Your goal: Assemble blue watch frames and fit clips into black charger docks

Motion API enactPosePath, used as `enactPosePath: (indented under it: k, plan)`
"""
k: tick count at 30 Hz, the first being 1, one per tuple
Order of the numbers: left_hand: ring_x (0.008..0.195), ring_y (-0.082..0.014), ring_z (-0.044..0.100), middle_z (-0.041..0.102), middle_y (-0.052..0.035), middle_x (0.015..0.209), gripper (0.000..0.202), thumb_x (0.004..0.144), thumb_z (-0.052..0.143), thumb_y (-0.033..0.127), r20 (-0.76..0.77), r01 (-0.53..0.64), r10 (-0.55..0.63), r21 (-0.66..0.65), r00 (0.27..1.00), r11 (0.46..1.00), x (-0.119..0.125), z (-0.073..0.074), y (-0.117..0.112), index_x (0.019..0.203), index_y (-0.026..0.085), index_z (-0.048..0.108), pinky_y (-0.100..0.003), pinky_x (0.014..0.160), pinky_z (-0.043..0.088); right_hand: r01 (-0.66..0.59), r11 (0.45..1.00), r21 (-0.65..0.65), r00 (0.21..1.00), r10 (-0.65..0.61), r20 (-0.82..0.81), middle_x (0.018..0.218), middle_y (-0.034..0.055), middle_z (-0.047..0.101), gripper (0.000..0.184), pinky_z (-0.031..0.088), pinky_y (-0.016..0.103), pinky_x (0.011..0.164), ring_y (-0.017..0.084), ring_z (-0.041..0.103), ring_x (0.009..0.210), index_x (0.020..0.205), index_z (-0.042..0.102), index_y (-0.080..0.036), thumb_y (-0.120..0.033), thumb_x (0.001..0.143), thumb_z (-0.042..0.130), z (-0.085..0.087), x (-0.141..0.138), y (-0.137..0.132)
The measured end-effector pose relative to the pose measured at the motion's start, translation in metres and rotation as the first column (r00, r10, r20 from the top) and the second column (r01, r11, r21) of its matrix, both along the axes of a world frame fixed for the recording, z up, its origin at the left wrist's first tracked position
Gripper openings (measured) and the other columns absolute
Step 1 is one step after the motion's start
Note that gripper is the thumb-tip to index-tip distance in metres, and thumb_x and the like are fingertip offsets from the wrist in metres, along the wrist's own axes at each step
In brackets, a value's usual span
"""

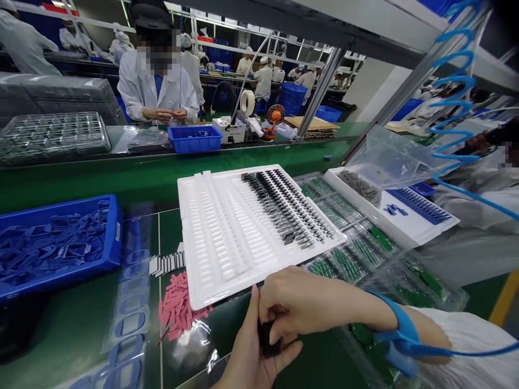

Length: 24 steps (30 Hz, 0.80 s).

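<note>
Close to my body, below the white plastic tray (219,243), my two hands meet around a small black part (270,340). My left hand (255,354) cradles it between thumb and fingers, palm turned up. From above, my right hand (298,305) grips the same part with curled fingers; a blue wrist strap (395,319) circles that wrist. Much of the part is hidden by my fingers, so its exact kind does not show. Rows of small black parts with silvery pieces (279,210) fill the tray's right half, while its left slots are bare.
Left are a blue bin (115,232) of blue plastic pieces, a strip of blue frames (130,324), pink strips (176,308) and white pads (166,263). Clear trays of green boards (344,237) lie right. A coiled blue hose (454,108) hangs there; a co-worker (158,92) sits opposite.
</note>
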State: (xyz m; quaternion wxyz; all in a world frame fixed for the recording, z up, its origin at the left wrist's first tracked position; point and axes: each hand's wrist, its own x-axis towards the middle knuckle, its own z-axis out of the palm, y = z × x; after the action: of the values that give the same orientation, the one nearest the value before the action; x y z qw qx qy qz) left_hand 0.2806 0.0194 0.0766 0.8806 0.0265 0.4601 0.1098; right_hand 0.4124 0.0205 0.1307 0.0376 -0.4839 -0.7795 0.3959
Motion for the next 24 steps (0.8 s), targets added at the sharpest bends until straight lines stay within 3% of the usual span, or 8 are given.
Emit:
enactPosePath:
  k: [2, 5, 7, 9, 10, 11, 15, 24]
  plan:
    - [0.043, -0.0069, 0.048, 0.052, 0.0012, 0.046, 0.044, 0.081, 0.051, 0.052, -0.014, -0.022, 0.022, 0.013, 1.000, 1.000, -0.001, 0.001, 0.000, 0.069, 0.011, 0.062, -0.021, 0.051, 0.052, 0.042, 0.998, 0.056, 0.998, -0.045, 0.044, 0.065, -0.0028, 0.062, 0.011, 0.038, 0.020, 0.057, 0.012, 0.057, 0.070, 0.070, 0.062, -0.019, -0.026, 0.078, 0.066, -0.002, -0.006, -0.003]
    - [0.038, -0.0055, 0.041, 0.047, 0.0038, 0.042, 0.045, 0.082, 0.047, 0.054, -0.049, -0.045, 0.046, 0.021, 0.998, 0.999, -0.003, 0.000, 0.000, 0.066, 0.013, 0.059, -0.022, 0.047, 0.051, 0.144, 0.969, 0.200, 0.984, -0.162, 0.077, 0.077, 0.0011, 0.064, 0.005, 0.042, 0.021, 0.059, 0.014, 0.058, 0.075, 0.081, 0.062, -0.020, -0.025, 0.079, 0.063, -0.003, -0.004, -0.008]
    - [0.034, -0.0039, 0.033, 0.044, 0.0059, 0.040, 0.047, 0.081, 0.045, 0.057, -0.048, -0.047, 0.048, 0.024, 0.998, 0.999, -0.005, 0.000, 0.000, 0.066, 0.014, 0.057, -0.021, 0.043, 0.049, 0.241, 0.903, 0.355, 0.953, -0.290, 0.091, 0.083, 0.0035, 0.065, 0.009, 0.045, 0.023, 0.062, 0.015, 0.059, 0.075, 0.088, 0.062, -0.019, -0.026, 0.082, 0.058, -0.005, 0.014, -0.008]
    - [0.034, -0.0031, 0.030, 0.042, 0.0067, 0.039, 0.050, 0.080, 0.044, 0.060, -0.053, -0.042, 0.042, 0.016, 0.998, 0.999, -0.007, 0.001, 0.001, 0.065, 0.014, 0.056, -0.018, 0.040, 0.045, 0.313, 0.790, 0.527, 0.883, -0.446, 0.145, 0.087, 0.0053, 0.067, 0.012, 0.048, 0.025, 0.063, 0.016, 0.061, 0.077, 0.088, 0.063, -0.019, -0.026, 0.084, 0.053, -0.010, 0.044, -0.004]
    - [0.034, -0.0031, 0.030, 0.041, 0.0069, 0.039, 0.051, 0.079, 0.043, 0.062, -0.059, -0.037, 0.037, 0.012, 0.998, 0.999, -0.008, 0.002, 0.001, 0.066, 0.014, 0.056, -0.018, 0.040, 0.045, 0.306, 0.741, 0.597, 0.829, -0.516, 0.216, 0.091, 0.0063, 0.067, 0.014, 0.049, 0.027, 0.063, 0.019, 0.062, 0.083, 0.088, 0.064, -0.019, -0.025, 0.085, 0.052, -0.013, 0.060, -0.002]
    - [0.035, -0.0033, 0.031, 0.042, 0.0067, 0.040, 0.051, 0.078, 0.043, 0.062, -0.065, -0.032, 0.033, 0.008, 0.997, 0.999, -0.008, 0.003, 0.002, 0.066, 0.014, 0.056, -0.018, 0.040, 0.045, 0.273, 0.734, 0.622, 0.784, -0.544, 0.299, 0.095, 0.0073, 0.067, 0.014, 0.050, 0.029, 0.063, 0.022, 0.061, 0.090, 0.091, 0.064, -0.019, -0.025, 0.084, 0.053, -0.017, 0.076, 0.001]
    - [0.038, -0.0042, 0.037, 0.046, 0.0055, 0.044, 0.051, 0.076, 0.045, 0.063, -0.065, -0.021, 0.022, 0.017, 0.998, 1.000, -0.010, 0.006, 0.003, 0.067, 0.014, 0.056, -0.021, 0.045, 0.049, 0.150, 0.804, 0.575, 0.755, -0.468, 0.458, 0.108, 0.0083, 0.064, 0.022, 0.053, 0.034, 0.070, 0.026, 0.058, 0.103, 0.102, 0.063, -0.020, -0.027, 0.082, 0.057, -0.034, 0.113, 0.011]
    - [0.039, -0.0049, 0.040, 0.046, 0.0056, 0.046, 0.050, 0.073, 0.051, 0.063, -0.096, -0.004, 0.006, 0.024, 0.995, 1.000, -0.013, 0.005, 0.003, 0.066, 0.014, 0.056, -0.021, 0.046, 0.049, 0.095, 0.835, 0.542, 0.783, -0.399, 0.477, 0.101, 0.0091, 0.065, 0.020, 0.052, 0.033, 0.066, 0.024, 0.060, 0.094, 0.099, 0.062, -0.018, -0.025, 0.081, 0.057, -0.042, 0.107, 0.022]
